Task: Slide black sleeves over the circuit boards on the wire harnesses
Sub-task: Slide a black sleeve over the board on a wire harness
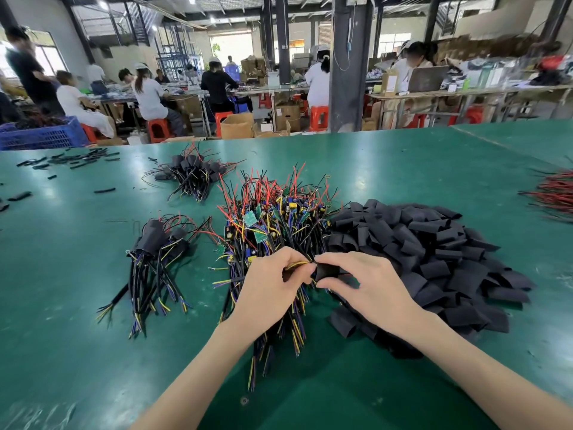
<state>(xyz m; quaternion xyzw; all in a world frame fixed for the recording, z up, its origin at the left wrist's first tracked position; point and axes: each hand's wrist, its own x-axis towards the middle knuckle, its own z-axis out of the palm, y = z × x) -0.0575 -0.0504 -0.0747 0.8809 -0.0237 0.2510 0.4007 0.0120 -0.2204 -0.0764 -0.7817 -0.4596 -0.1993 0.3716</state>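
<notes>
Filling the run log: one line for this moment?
left hand: pinches harness wires | right hand: pinches black sleeve | sleeve: at wire ends

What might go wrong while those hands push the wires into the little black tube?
1. The left hand pinches several wire ends at the mouth of the black sleeve held by the right hand; one wire might slip outside it.
2. The hands work just above the tangled harness pile; pulling this one up might drag neighbours along.
3. The sleeve pile lies beside the right wrist; a nudge might scatter it.
</notes>
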